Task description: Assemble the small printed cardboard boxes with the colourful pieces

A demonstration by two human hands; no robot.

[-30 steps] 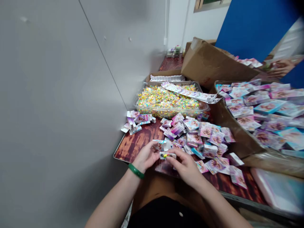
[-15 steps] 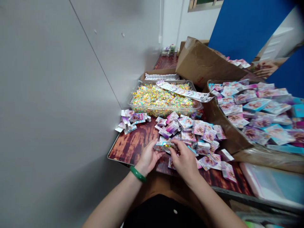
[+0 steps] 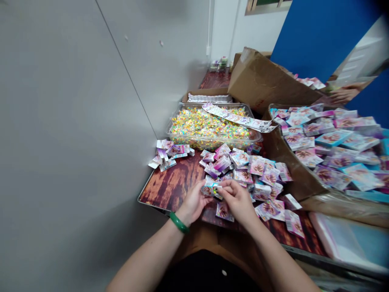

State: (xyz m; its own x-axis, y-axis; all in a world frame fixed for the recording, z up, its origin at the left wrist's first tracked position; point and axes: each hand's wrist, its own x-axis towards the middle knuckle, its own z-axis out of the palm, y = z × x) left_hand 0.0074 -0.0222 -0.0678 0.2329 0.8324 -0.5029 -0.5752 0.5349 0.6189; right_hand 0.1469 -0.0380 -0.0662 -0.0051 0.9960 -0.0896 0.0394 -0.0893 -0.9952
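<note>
My left hand (image 3: 193, 202), with a green bangle at the wrist, grips a small printed carton (image 3: 209, 189) between thumb and fingers. My right hand (image 3: 238, 199) pinches at the carton's right end, where a bit of a small clear packet (image 3: 216, 191) with yellow and green pieces shows. How far the packet sits inside is hidden by the fingers. Just beyond and to the right lies a heap of similar cartons (image 3: 243, 175). One carton (image 3: 224, 211) rests on the table under my right hand.
A clear plastic tub (image 3: 212, 140) full of small colourful packets stands behind, with a sticker strip (image 3: 234, 117) across it. At right, a cardboard box (image 3: 282, 158) brims with cartons. More cartons (image 3: 172, 152) lie by the grey wall (image 3: 75, 121). Another person's hand (image 3: 345, 95) shows at back right.
The carton has turned so its printed face shows more, and my right fingers have closed in on its right end. The other person's hand has shifted. The view has moved slightly.
</note>
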